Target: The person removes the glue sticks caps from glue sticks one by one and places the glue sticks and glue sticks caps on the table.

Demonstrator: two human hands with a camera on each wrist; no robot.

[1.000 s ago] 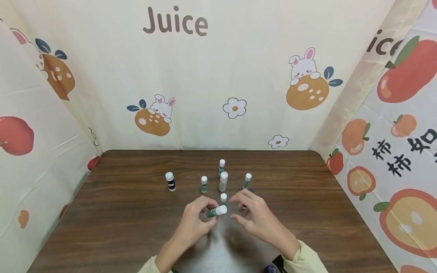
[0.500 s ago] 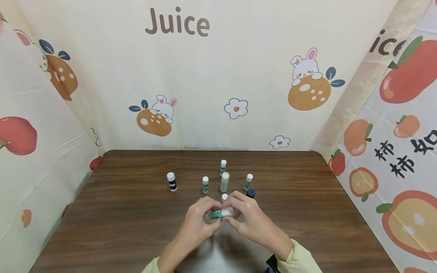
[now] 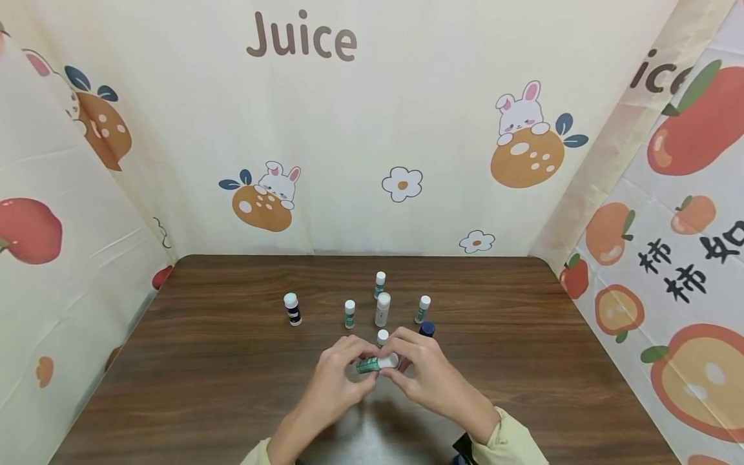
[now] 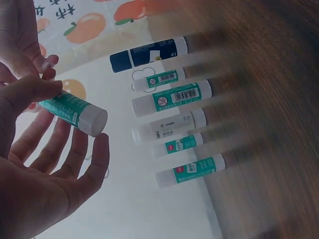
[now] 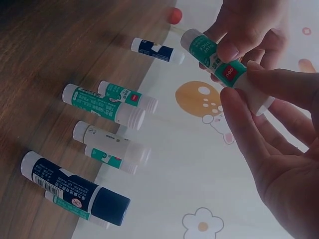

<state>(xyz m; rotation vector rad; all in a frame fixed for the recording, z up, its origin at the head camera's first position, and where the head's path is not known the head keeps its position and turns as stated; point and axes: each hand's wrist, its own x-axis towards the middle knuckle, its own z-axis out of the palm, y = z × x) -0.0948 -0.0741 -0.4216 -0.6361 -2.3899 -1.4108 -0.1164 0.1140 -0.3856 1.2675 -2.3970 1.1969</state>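
A green-labelled glue stick (image 3: 367,366) with a white cap lies sideways between my two hands, above the table. My left hand (image 3: 338,376) holds its body with thumb and fingers; the bottom end shows in the left wrist view. From the other side, my right hand (image 3: 429,369) pinches the white cap (image 5: 255,94) between thumb and fingers. Just beyond the hands stands another glue stick, only its white cap (image 3: 382,336) showing. Close behind my right hand is a glue stick with a navy cap (image 3: 427,329), its lower part hidden.
Farther back on the brown table (image 3: 192,361) stand a pale glue stick (image 3: 381,311) and smaller green ones (image 3: 349,315), (image 3: 422,310) to either side. One more green glue stick (image 3: 380,284) is behind. A navy-labelled, white-capped one (image 3: 293,311) stands apart at left. Printed curtains (image 3: 349,129) surround the table.
My right hand has moved left and taken hold of the white cap. The glue stick has shifted slightly right and turned more level. During the last half second hardly anything has moved.
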